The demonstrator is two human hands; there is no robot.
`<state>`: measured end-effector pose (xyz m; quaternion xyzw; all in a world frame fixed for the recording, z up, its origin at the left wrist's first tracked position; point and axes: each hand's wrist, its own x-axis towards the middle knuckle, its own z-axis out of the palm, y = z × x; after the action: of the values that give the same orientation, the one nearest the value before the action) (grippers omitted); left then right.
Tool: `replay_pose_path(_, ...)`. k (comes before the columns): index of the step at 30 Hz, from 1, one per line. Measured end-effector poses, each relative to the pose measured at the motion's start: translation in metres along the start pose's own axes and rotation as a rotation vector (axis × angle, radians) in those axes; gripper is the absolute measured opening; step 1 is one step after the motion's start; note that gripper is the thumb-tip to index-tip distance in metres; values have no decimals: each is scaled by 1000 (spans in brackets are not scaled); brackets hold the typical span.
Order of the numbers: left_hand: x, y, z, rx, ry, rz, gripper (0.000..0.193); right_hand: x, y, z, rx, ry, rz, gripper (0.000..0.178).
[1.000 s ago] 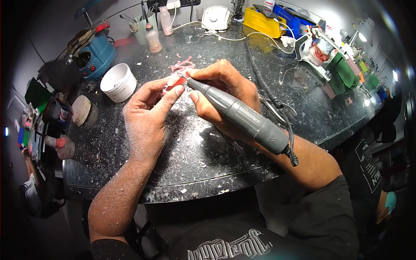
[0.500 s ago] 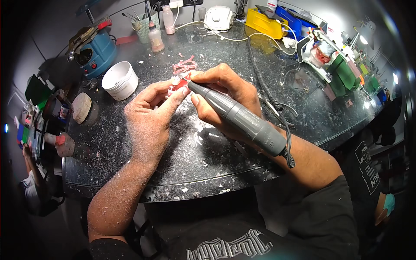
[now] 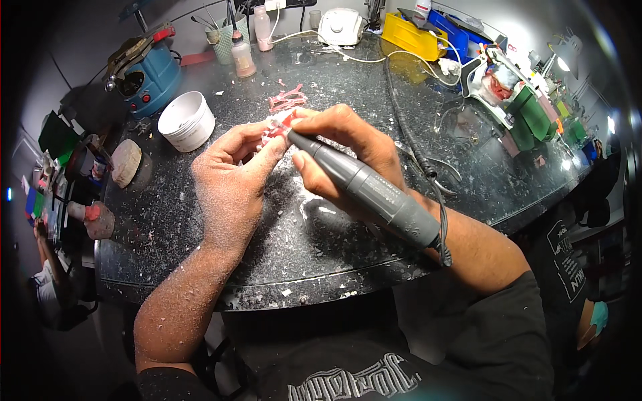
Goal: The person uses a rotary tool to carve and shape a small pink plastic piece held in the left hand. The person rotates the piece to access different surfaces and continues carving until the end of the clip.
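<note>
So you've got your left hand (image 3: 231, 177) curled around a small pink and white dental piece (image 3: 275, 127), pinched between the thumb and fingertips right at the top of the hand, held just above the black speckled worktop (image 3: 334, 267). Most of the piece is hidden by your fingers, so its exact shape is hard to make out. Your right hand (image 3: 348, 150) has a pen-style grip on the grey rotary handpiece (image 3: 364, 190), fingers wrapped tight near the front end, the body running back over your wrist toward the lower right, where its black cable (image 3: 408, 140) loops off across the bench. The handpiece tip sits right against the pink piece, so both hands meet at that one spot, thumbs almost touching.

Just beyond your hands there's another pink wax-like scrap (image 3: 287, 100) lying on the bench, close to the held piece but not touching it. The white round tub (image 3: 186, 120) stands off to the left of your left hand, with the blue machine (image 3: 147, 73) behind it. Pale dust and chips are all over the worktop and your left forearm.
</note>
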<state>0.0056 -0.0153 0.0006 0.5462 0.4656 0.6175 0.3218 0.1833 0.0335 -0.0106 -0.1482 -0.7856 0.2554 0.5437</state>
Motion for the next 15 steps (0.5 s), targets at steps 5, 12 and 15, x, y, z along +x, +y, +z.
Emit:
replay_pose_path(5, -1, 1, -1, 47, 7, -14, 21, -2, -3, 0, 24, -14, 49, 32)
replay_pose_path(12, -1, 7, 1, 33, -7, -51, 20, -4, 2, 3, 96, 10, 86, 36)
replay_pose_path(15, -1, 1, -3, 1, 1, -53, 19, 0, -2, 1, -7, -22, 4, 35)
